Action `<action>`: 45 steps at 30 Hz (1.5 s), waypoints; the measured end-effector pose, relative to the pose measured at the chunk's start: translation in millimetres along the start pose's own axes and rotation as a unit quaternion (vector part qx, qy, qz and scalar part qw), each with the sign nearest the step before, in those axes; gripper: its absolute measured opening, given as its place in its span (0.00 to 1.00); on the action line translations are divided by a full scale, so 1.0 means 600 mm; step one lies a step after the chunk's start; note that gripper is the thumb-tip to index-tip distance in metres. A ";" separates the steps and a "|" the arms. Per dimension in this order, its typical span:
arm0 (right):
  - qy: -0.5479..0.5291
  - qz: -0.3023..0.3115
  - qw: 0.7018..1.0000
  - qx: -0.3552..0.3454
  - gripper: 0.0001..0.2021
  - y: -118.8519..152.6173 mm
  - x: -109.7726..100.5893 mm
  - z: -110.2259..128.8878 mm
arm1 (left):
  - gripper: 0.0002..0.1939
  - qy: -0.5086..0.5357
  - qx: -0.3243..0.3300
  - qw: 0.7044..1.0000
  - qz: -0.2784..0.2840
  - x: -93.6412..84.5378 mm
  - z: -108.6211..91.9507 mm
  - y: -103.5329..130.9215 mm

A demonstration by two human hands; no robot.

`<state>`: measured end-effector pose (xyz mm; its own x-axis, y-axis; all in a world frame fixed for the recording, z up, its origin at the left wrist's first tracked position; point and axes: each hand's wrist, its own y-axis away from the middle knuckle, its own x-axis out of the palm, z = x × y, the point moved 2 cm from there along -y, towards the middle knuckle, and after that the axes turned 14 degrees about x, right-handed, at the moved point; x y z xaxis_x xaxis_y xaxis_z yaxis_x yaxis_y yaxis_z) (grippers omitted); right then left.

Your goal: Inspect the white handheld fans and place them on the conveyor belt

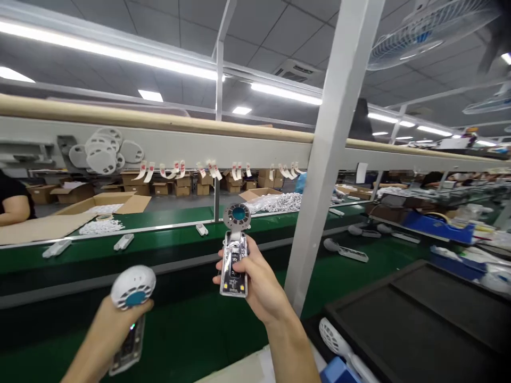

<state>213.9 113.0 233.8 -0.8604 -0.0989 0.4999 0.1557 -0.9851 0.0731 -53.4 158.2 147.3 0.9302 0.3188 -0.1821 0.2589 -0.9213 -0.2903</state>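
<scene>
My left hand (106, 327), low on the left, is wrapped around a white-headed handheld fan (133, 287) with a teal centre. A small green light glows on its dark, see-through handle. Near the middle of the view, my right hand (261, 282) grips a second handheld fan (234, 266) upright, with its thumb on the front. That one has a grey round head with a teal centre, and a circuit board shows through its clear handle. Both fans are held above the green conveyor belt (191, 330).
White casings (124, 242) lie along the far belt. A grey post (323, 149) rises just right of my right hand. Fan parts (345, 250) and a black tray (419, 319) are at right. A co-worker's arm (16, 205) shows at far left, beside an open carton (131, 205).
</scene>
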 end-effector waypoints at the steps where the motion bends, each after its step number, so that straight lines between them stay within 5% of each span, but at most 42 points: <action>1: 0.001 0.000 1.000 -0.002 0.33 0.005 0.000 0.005 | 0.17 -0.021 -0.013 0.999 0.024 0.014 0.019 -0.006; 4: 0.004 -0.003 1.000 -0.008 0.34 0.017 -0.001 0.016 | 0.16 -0.119 -0.012 0.990 0.079 0.033 0.095 -0.030; 8: 0.004 -0.016 1.000 -0.012 0.33 0.029 -0.007 0.027 | 0.27 -0.309 -0.018 0.945 0.108 0.009 0.179 -0.063; 11: 0.012 -0.035 0.999 -0.022 0.33 0.036 -0.014 0.035 | 0.33 -0.436 0.021 0.897 0.066 -0.003 0.188 -0.065; 13: 0.021 -0.038 0.999 -0.023 0.33 0.038 -0.019 0.039 | 0.34 -0.506 0.095 0.856 0.035 0.016 0.170 -0.055; 17: 0.024 -0.057 0.998 -0.030 0.33 0.035 -0.021 0.039 | 0.25 -0.505 0.188 0.830 0.144 0.134 0.128 -0.035; 21: 0.015 -0.072 0.997 -0.032 0.33 0.032 -0.016 0.035 | 0.29 -0.478 0.183 0.829 0.225 0.278 0.111 -0.041; 25: 0.016 -0.071 0.997 -0.037 0.35 0.035 -0.017 0.037 | 0.21 -0.483 0.150 0.825 0.255 0.339 0.108 -0.058; 28: 0.017 -0.056 0.998 -0.039 0.33 0.037 -0.024 0.041 | 0.19 -0.486 0.138 0.822 0.261 0.311 0.108 -0.054; 37: 0.013 0.056 0.997 -0.060 0.31 0.042 -0.007 0.034 | 0.29 -0.473 0.104 0.832 0.270 0.121 0.100 0.067; 41: 0.012 0.077 0.995 -0.066 0.31 0.048 0.019 0.027 | 0.18 -0.420 0.130 0.863 0.250 0.085 0.026 0.060; 45: 0.035 0.111 0.992 -0.055 0.33 0.047 0.042 0.016 | 0.17 -0.153 0.174 0.944 0.234 0.068 -0.089 0.062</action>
<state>201.4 84.4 256.8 -0.8432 -0.3205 0.4317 0.2946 -0.9470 -0.1278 8.0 125.2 179.0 0.7892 -0.0058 -0.6141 -0.3124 -0.8647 -0.3933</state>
